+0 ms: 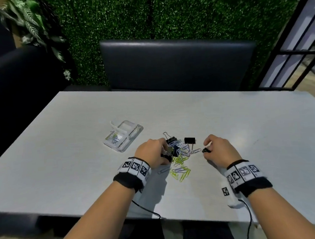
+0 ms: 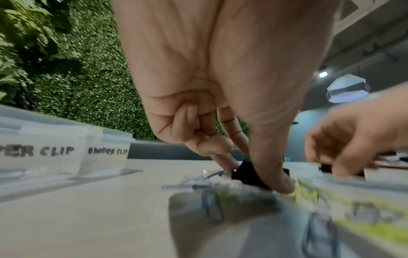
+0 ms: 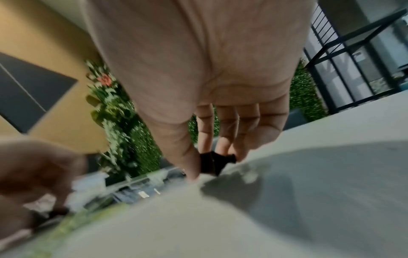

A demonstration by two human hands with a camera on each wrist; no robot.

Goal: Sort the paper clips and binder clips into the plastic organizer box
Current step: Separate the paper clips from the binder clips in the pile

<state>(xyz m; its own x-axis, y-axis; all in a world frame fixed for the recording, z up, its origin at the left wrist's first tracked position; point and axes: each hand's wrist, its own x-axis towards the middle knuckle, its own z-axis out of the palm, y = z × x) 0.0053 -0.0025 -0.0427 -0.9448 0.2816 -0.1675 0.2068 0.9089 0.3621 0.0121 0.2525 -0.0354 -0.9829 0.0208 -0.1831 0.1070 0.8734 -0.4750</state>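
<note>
A heap of paper clips (image 1: 181,160), yellow-green and pale lilac, lies on the grey table mixed with black binder clips (image 1: 189,140). My left hand (image 1: 155,152) sits at the heap's left side and pinches a black binder clip (image 2: 249,174) between thumb and fingers. My right hand (image 1: 217,150) is right of the heap and pinches a small black binder clip (image 3: 213,163) against the table top. The clear plastic organizer box (image 1: 123,135) stands open to the left, its compartments labelled PAPER CLIP and BINDER CLIP (image 2: 108,151); a few paper clips lie in the left one.
A dark padded bench (image 1: 177,62) stands behind the table's far edge, with a green hedge wall behind it. Black cables (image 1: 145,208) run from my wristbands over the near table edge (image 1: 103,215). A window frame (image 1: 296,51) is at the right.
</note>
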